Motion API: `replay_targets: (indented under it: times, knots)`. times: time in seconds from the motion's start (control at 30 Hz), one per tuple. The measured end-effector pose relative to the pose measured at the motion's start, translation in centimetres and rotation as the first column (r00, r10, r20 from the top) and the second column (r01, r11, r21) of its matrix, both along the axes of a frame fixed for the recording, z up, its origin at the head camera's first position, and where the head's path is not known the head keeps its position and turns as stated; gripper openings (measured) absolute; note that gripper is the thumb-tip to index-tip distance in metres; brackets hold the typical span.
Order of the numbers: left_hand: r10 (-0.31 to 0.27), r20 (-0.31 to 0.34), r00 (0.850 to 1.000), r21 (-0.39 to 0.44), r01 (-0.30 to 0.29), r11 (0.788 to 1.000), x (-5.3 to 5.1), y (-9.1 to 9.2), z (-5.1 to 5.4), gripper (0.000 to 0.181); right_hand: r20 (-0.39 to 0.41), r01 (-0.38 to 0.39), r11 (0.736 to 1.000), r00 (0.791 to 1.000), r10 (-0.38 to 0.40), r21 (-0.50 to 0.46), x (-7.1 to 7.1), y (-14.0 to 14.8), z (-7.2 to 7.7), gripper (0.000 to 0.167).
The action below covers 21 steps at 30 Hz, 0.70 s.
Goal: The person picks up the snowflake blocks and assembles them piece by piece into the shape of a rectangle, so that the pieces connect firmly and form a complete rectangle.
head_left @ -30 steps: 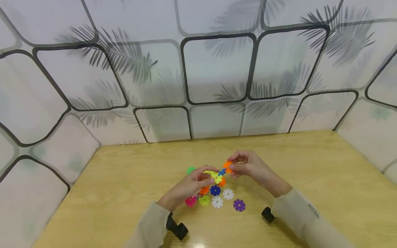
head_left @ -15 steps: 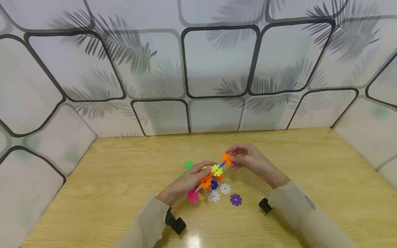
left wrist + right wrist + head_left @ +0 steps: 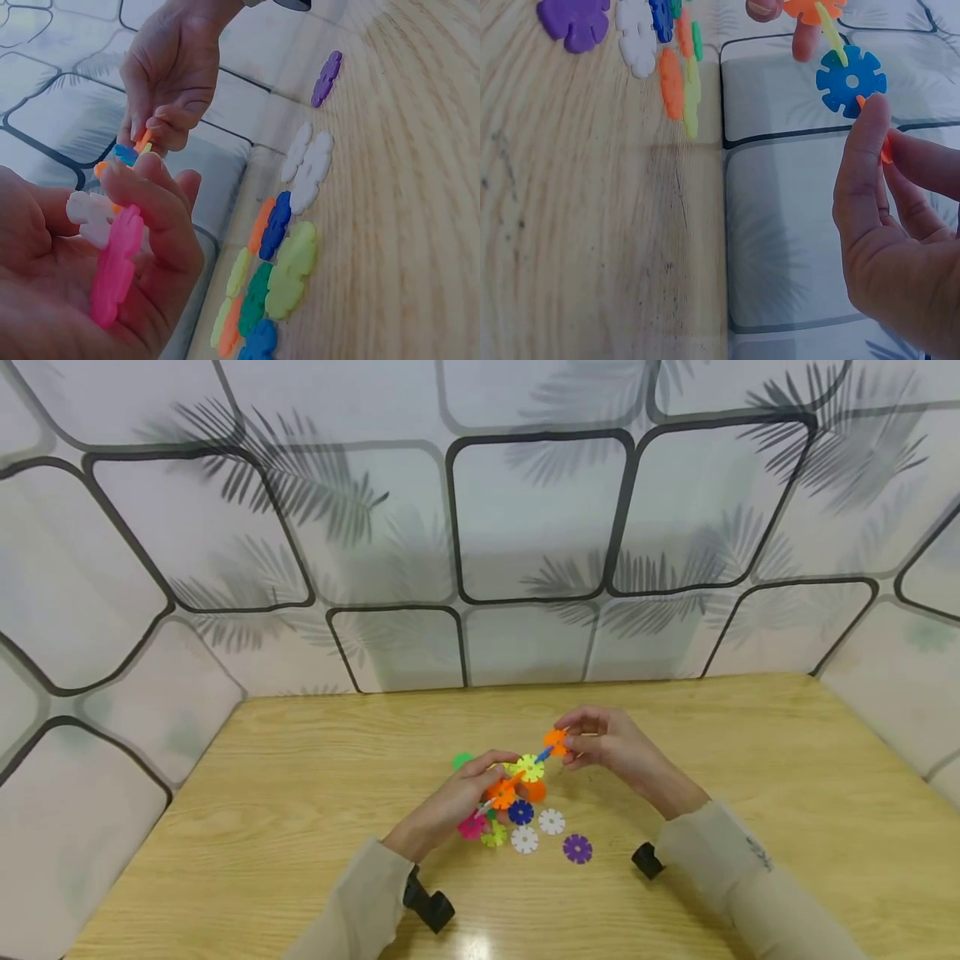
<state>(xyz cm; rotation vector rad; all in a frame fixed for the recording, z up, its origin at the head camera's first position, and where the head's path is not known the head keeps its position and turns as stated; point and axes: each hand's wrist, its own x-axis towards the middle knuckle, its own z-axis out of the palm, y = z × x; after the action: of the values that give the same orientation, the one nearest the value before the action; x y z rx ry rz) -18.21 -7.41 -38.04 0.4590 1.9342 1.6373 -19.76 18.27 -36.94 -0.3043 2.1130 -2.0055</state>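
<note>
A chain of notched plastic discs is held above the table between both hands. The left hand [image 3: 459, 797] curls its fingers round the chain's lower end, where a pink disc [image 3: 118, 266], a white disc [image 3: 91, 217] and an orange disc [image 3: 501, 794] show. From there the chain runs through a yellow disc [image 3: 529, 767] to a blue disc [image 3: 851, 81]. At its upper right end, the right hand [image 3: 626, 757] pinches an orange disc [image 3: 556, 742] between thumb and fingers; that disc is slotted into the blue one.
Loose discs lie on the wooden table [image 3: 300, 843] below the hands: dark blue [image 3: 521, 812], white [image 3: 551, 822], another white [image 3: 524, 839], purple [image 3: 577, 849], yellow-green [image 3: 493, 835] and green [image 3: 462, 761]. A patterned backdrop [image 3: 540, 518] stands behind the table.
The chain has risen and turned, so the pink, white and orange discs by the left hand show more plainly. Both hands keep their hold, and the blue disc appears more edge-on.
</note>
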Motion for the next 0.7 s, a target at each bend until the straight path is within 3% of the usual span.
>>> replay_targets:
  times: [0.17, 0.43, 0.6, 0.7]
  knots:
    - [0.001, -0.005, 1.000, -0.020, -0.001, 1.000, 0.09, 0.31, 0.17, 0.043, -0.004, -0.015, 1.000, 1.000, 0.015, -0.020, 0.02, 0.24, 0.18, 0.026]
    - [-0.027, 0.041, 0.999, 0.055, 0.025, 0.998, -0.28, -0.05, 0.53, 0.063, 0.004, -0.025, 0.999, 1.000, 0.026, -0.035, -0.54, 0.12, 0.58, 0.022]
    - [-0.062, 0.004, 0.998, 0.068, 0.062, 0.996, -0.53, 0.20, 0.77, 0.061, 0.003, -0.017, 1.000, 1.000, 0.017, -0.017, -0.50, 0.17, 0.90, 0.025]
    - [-0.052, 0.000, 0.999, 0.064, 0.052, 0.997, -0.49, 0.37, 0.77, 0.056, 0.011, -0.009, 1.000, 1.000, 0.009, 0.000, -0.45, 0.28, 0.94, 0.028]
